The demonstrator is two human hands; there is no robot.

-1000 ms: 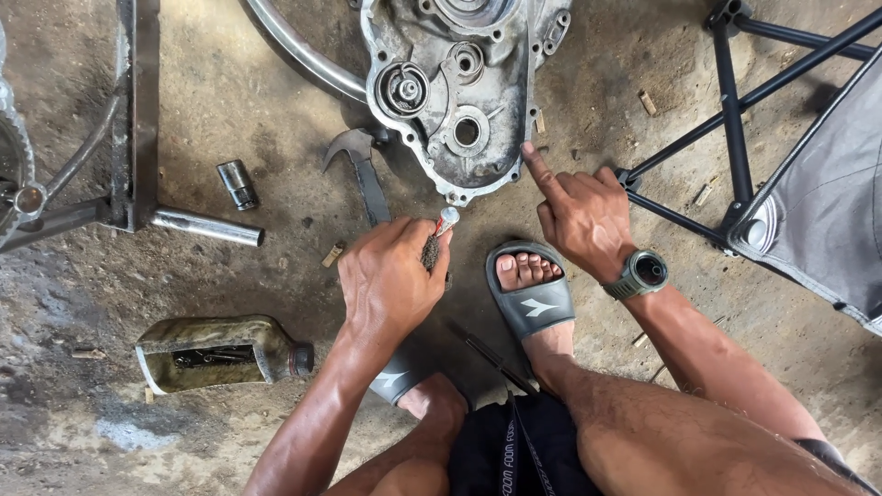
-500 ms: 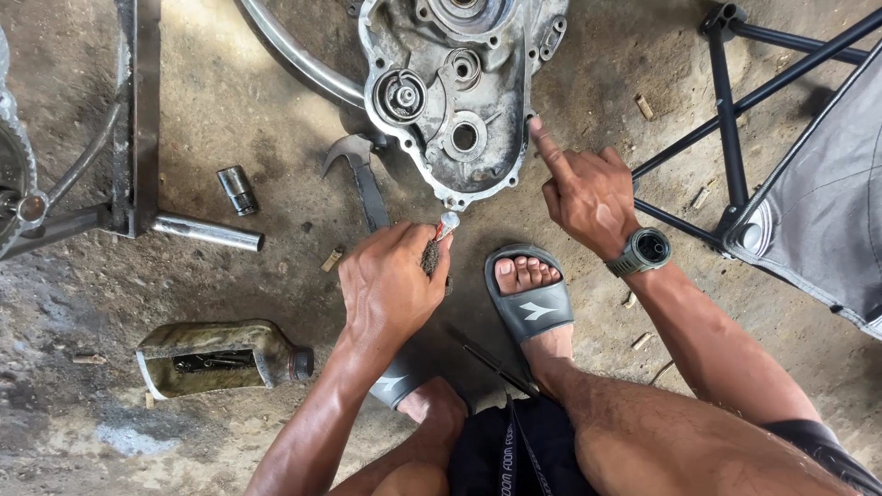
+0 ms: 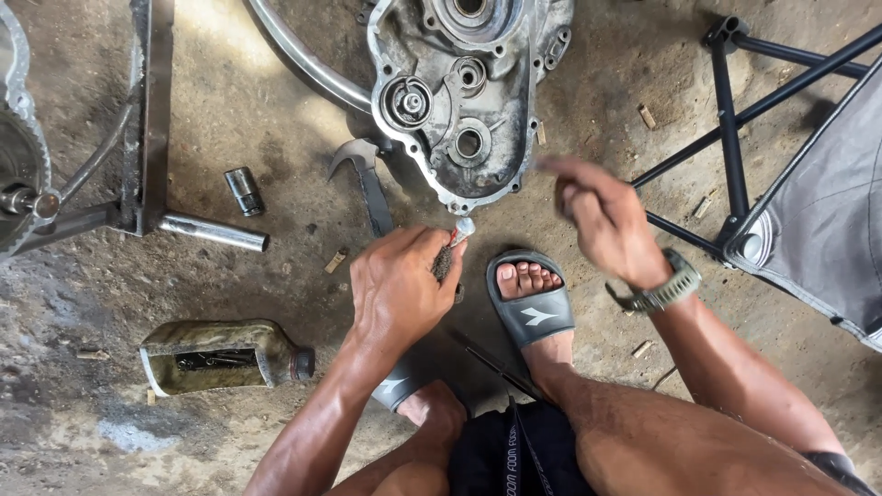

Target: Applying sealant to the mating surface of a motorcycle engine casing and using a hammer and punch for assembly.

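A grey metal engine case cover (image 3: 473, 92) lies inner side up on the dirt floor at top centre. My left hand (image 3: 400, 289) is closed around a small squeeze tube (image 3: 455, 243) with a silver tip that points at the cover's lower edge. My right hand (image 3: 597, 216), a watch on its wrist, hovers blurred just right of the cover with its fingers curled in; nothing shows in it. My foot in a grey slide sandal (image 3: 533, 308) rests between the two hands.
A hammer (image 3: 367, 184) lies left of the cover. A socket (image 3: 243, 190) and a metal pipe (image 3: 211, 231) lie further left by a metal frame (image 3: 152, 110). A dirty cut-open bottle (image 3: 220, 354) sits lower left. A folding chair (image 3: 808, 202) stands right.
My right hand has lifted its finger off the cover's right edge and pulled back to the right. The left hand with the tube has stayed near the cover's lower edge.
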